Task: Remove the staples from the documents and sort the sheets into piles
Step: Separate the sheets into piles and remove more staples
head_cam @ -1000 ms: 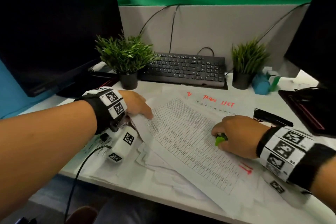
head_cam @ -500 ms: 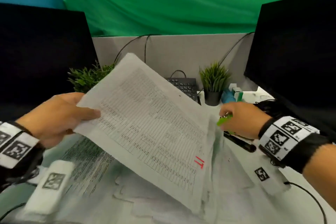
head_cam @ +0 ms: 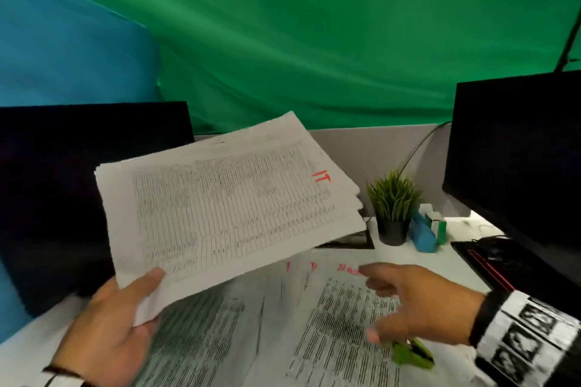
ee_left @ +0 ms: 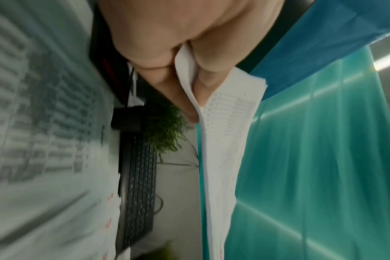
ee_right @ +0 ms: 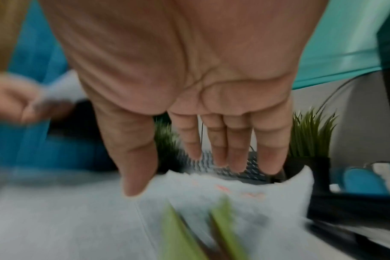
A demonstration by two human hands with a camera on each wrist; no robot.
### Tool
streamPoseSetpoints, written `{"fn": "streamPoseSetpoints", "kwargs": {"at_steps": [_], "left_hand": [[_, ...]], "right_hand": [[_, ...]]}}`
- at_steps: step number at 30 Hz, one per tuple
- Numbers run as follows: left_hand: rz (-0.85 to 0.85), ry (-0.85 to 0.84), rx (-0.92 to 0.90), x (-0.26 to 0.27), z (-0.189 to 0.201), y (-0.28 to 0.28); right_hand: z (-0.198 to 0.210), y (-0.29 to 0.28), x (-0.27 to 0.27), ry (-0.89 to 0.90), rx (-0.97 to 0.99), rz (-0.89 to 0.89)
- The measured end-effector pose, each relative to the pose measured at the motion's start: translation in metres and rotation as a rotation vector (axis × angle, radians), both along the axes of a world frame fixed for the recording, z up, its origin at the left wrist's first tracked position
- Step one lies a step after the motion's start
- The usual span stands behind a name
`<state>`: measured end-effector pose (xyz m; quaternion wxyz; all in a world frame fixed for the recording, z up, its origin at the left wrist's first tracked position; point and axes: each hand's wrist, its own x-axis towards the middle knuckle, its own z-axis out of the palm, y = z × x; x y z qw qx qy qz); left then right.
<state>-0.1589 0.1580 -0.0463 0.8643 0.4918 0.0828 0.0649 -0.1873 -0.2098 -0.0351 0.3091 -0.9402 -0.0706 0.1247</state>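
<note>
My left hand (head_cam: pixel 141 298) holds a stack of table-printed sheets (head_cam: pixel 226 204) above the desk, with a red "IT" mark at its far right corner. In the left wrist view the thumb and fingers (ee_left: pixel 189 98) pinch the stack's near corner (ee_left: pixel 225 140). My right hand (head_cam: pixel 393 302) hovers with straight, spread fingers over text sheets (head_cam: pixel 339 324) lying on the desk. The green staple remover (head_cam: pixel 412 353) sits below that hand's heel, outside its fingers. It shows blurred at the bottom of the right wrist view (ee_right: pixel 200 234), beneath the bare right hand (ee_right: pixel 189 176).
Dark monitors stand at left (head_cam: pixel 63 198) and right (head_cam: pixel 518 160). A small potted plant (head_cam: pixel 393 207), a blue object (head_cam: pixel 423 236) and a green-white box (head_cam: pixel 438 226) sit at the back right. A black keyboard (ee_left: pixel 138 202) lies behind the papers. More sheets (head_cam: pixel 204 339) cover the desk.
My left hand has raised and turned the stack, so the red mark is now at the far right. My right hand let go of the green staple remover and opened over the desk sheets.
</note>
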Motion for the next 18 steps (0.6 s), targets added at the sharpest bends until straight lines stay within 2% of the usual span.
{"fn": "streamPoseSetpoints", "kwargs": {"at_steps": [1,3,5,8,10,12,15,16,18], "left_hand": [[0.035,-0.012,-0.054,0.001,0.0,-0.014],[0.063,0.001,-0.162,0.001,-0.001,-0.039],[-0.009,0.027,-0.226,-0.004,0.003,-0.07],[-0.13,0.077,-0.175,-0.01,-0.001,-0.109],[-0.221,0.105,-0.14,-0.012,-0.005,-0.123],[-0.208,0.108,-0.078,-0.006,-0.008,-0.119],[-0.088,0.044,0.068,0.011,0.002,-0.089],[-0.102,-0.018,0.158,0.014,0.009,-0.078],[-0.285,-0.14,0.334,0.012,0.03,-0.071]], "right_hand": [[0.011,0.014,-0.008,0.047,0.33,-0.023],[0.019,0.046,-0.015,0.073,0.858,-0.099],[0.02,0.071,-0.007,-0.018,1.182,-0.166],[0.033,0.081,0.022,-0.169,1.511,-0.377],[0.044,0.065,0.037,-0.256,1.526,-0.541],[0.052,0.041,0.041,-0.367,1.388,-0.602],[0.063,0.009,0.031,-0.39,1.27,-0.505],[0.062,-0.001,0.027,-0.383,1.218,-0.464],[0.058,-0.012,0.017,-0.339,1.103,-0.375]]}}
